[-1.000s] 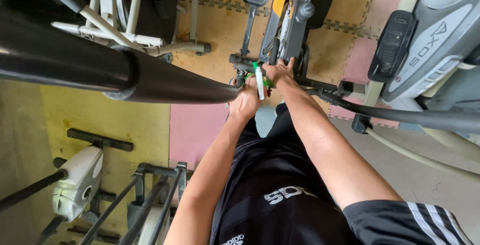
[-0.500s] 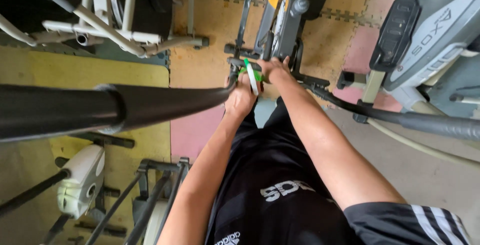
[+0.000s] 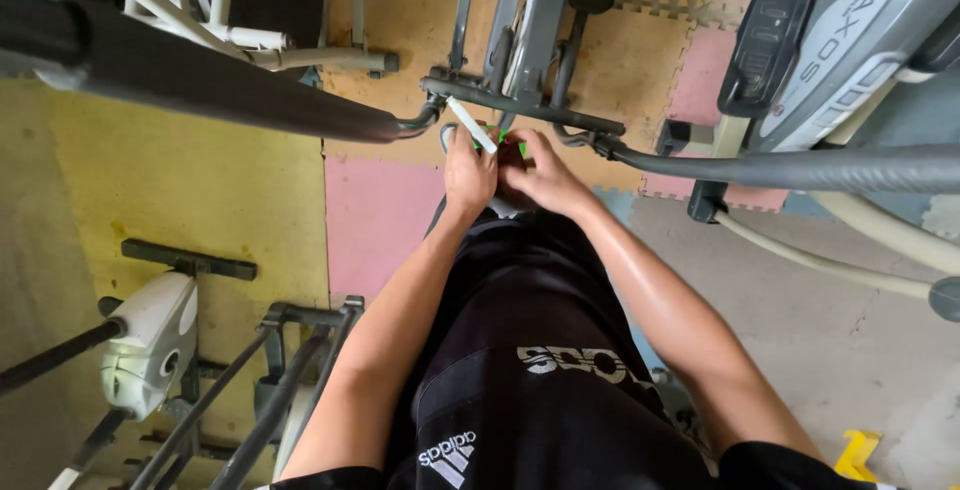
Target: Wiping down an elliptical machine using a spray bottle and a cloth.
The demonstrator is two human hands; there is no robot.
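Both hands (image 3: 500,172) withdrawn, seemingly gripping white strip (image 3: 470,125).

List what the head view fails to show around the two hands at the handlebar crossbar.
- Left hand and right hand: palms face away, so their grip is hidden.
- White-and-green tool: its lower end is covered by the fingers, and it is too small to tell its kind.
- Crossbar: the spot under the hands is covered.
- Black handlebar: cut off by the left edge.
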